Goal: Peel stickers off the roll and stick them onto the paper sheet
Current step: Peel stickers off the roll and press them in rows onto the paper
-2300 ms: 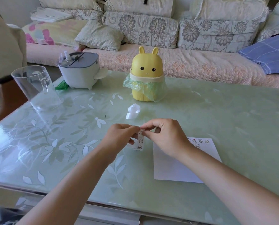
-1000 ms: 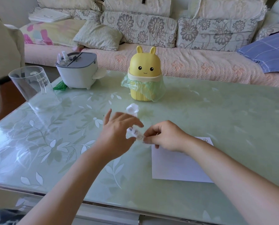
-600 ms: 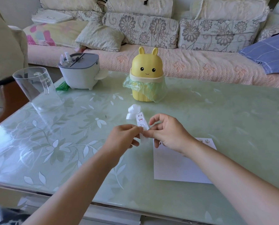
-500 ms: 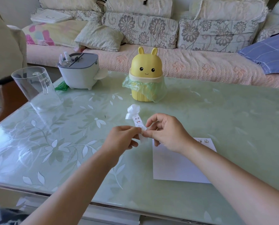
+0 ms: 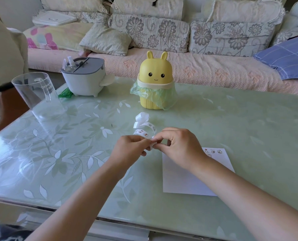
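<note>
A white sticker strip [image 5: 143,132] with small cartoon pictures curls up from between my hands, just above the table. My left hand [image 5: 128,150] pinches the strip from the left. My right hand [image 5: 181,148] pinches it from the right, thumb and forefinger meeting at the strip's near end. The white paper sheet [image 5: 183,180] lies flat on the table under my right wrist, with a few stickers [image 5: 213,151] near its far right corner. A loose curl of white backing [image 5: 141,117] lies on the table behind the strip.
A yellow rabbit-shaped bin [image 5: 155,84] with a green bag stands at the table's [image 5: 231,122] far middle. A grey-lidded white container [image 5: 85,77] and a clear plastic jug [image 5: 38,96] stand at the far left. A sofa with cushions runs behind.
The strip stood upright between my hands half a second ago; now it bends over to the left in a curl. Both hands have closed in around its near end.
</note>
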